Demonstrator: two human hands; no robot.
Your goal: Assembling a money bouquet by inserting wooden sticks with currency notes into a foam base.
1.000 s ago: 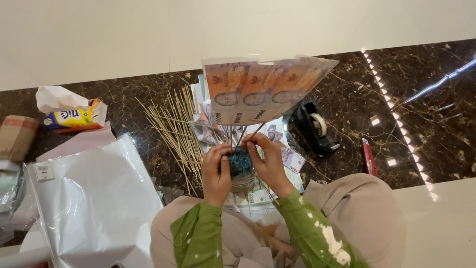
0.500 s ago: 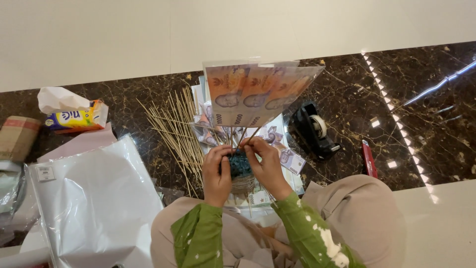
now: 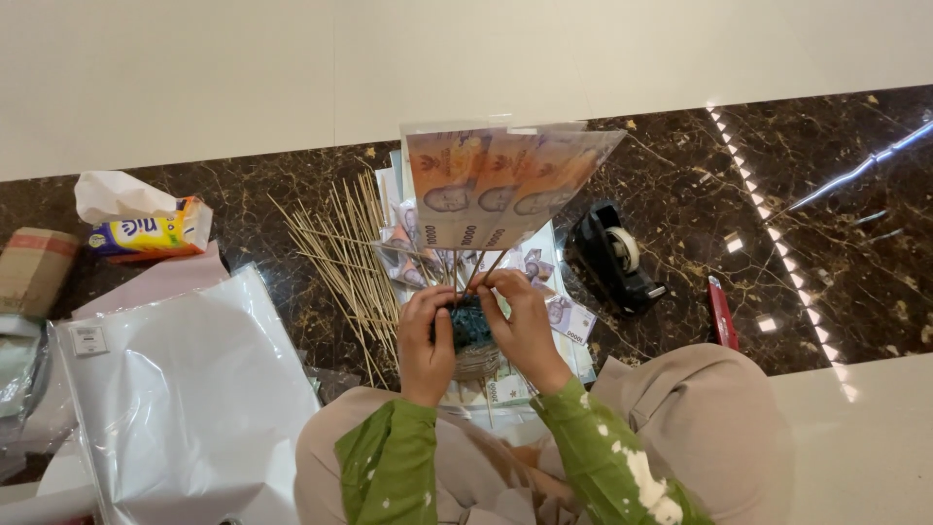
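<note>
Sitting on the floor with both hands up in front, the person has a fan of orange-pink banknotes in clear sleeves (image 3: 501, 185) standing upright above the hands on thin wooden sticks. The left hand (image 3: 426, 335) and right hand (image 3: 525, 326) are close together around a small dark teal block (image 3: 469, 326) where the sticks go in. Both sets of fingers are curled closed against that block and the stick ends, left on one side and right on the other. There's something woven and pale just under the block, too hidden to tell what.

Stuff around it on the dark brown marble floor (image 3: 826, 194):
- a loose spread of thin bamboo skewers (image 3: 340, 253) just left of the hands
- more banknotes lying flat (image 3: 569, 316) under and beside the right hand
- a black tape dispenser with a roll of clear tape (image 3: 614, 258) off to the right, near the fan
- a red pen-like tool (image 3: 721, 313) further right, well apart from the hands
- a big sheet of glossy white wrapping paper (image 3: 185, 389) at the left
- a yellow and orange tissue pack with a white tissue sticking out (image 3: 146, 222) at the far left

Green sleeves with white speckles, beige trousers at the bottom.
</note>
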